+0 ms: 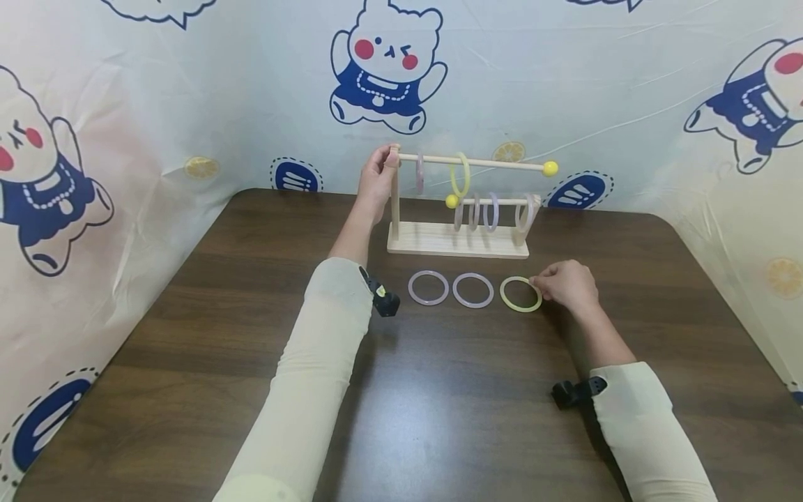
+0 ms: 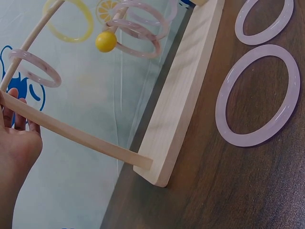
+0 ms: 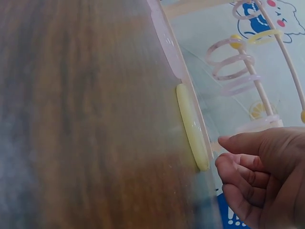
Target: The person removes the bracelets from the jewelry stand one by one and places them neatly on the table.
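My left hand (image 1: 376,178) grips the top of the left post (image 2: 86,134) of a wooden bangle rack (image 1: 458,244). On its upper rod hang a pinkish bangle (image 1: 419,174) and a yellow bangle (image 1: 466,174). Several pale and lilac bangles hang on the lower rod. In front of the rack a yellow-green bangle (image 1: 504,295) lies flat on the table. Right at its right rim are the fingertips of my right hand (image 1: 569,284). In the right wrist view, thumb and forefinger are slightly apart beside the bangle (image 3: 193,129), pinching nothing.
Two lilac bangles, one on the left (image 1: 410,288) and one in the middle (image 1: 473,305), lie in a row with the yellow-green one on the dark wooden table (image 1: 251,335). Yellow balls cap the upper rod (image 1: 550,168) and lower rod (image 1: 452,201). A printed cloth (image 1: 263,84) hangs behind.
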The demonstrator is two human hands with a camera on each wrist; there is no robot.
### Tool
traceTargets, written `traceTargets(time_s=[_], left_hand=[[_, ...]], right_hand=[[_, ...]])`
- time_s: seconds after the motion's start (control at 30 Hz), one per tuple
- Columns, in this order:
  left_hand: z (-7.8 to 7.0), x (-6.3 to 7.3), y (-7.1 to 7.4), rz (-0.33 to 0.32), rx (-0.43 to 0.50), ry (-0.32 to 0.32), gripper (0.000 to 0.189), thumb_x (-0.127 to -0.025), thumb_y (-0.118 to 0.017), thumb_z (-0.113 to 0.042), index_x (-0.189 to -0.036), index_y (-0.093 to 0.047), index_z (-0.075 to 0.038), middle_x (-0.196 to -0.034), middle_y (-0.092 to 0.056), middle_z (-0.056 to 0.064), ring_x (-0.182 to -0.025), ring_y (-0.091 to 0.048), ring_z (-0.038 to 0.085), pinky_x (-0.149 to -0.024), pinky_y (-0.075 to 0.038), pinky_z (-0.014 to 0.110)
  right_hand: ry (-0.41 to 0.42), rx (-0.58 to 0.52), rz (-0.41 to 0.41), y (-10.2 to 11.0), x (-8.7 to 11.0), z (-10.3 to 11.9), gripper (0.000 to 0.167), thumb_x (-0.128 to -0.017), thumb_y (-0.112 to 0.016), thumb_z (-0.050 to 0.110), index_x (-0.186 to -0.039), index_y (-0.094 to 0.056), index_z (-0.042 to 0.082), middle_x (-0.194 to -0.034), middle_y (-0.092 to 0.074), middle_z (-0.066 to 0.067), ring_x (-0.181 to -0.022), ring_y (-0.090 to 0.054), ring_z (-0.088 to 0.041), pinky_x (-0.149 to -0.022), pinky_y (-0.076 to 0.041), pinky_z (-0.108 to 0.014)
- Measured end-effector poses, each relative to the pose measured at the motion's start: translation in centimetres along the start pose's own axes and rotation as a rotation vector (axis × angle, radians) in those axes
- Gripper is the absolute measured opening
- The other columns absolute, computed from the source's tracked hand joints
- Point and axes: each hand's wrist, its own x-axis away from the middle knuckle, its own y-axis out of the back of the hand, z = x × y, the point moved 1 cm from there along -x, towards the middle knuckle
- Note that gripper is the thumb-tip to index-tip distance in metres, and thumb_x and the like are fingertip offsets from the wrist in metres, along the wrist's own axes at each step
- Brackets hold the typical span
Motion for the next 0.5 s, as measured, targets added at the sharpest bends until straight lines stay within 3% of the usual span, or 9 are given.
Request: traceTargets(time_s=[0.3, 0.5], left_hand=[[-0.1, 0.2, 0.0, -0.003, -0.003, -0.001, 0.041, -0.094, -0.047, -0.034, -0.128, -0.050, -0.013, -0.123, -0.053, 0.003, -0.113, -0.049, 0.014, -0.097, -0.034, 0.026], [0.0, 0.1, -0.1, -0.003, 0.026, -0.025, 0.038, -0.095, -0.047, -0.030, -0.127, -0.051, -0.010, -0.121, -0.054, 0.005, -0.113, -0.048, 0.019, -0.093, -0.036, 0.023]], right_hand=[[0.044, 0.000, -0.074, 0.2, -0.2, 1.7, 0.027, -0.083, -0.068, 0.030, -0.085, -0.073, 0.003, -0.058, -0.061, -0.002, -0.064, -0.053, -0.023, -0.053, -0.037, -0.032], [0.040, -0.027, -0.086, 0.2, -0.5, 2.8, 0.031, -0.084, -0.067, 0.031, -0.093, -0.072, 0.002, -0.066, -0.066, -0.008, -0.068, -0.056, -0.024, -0.056, -0.037, -0.033]])
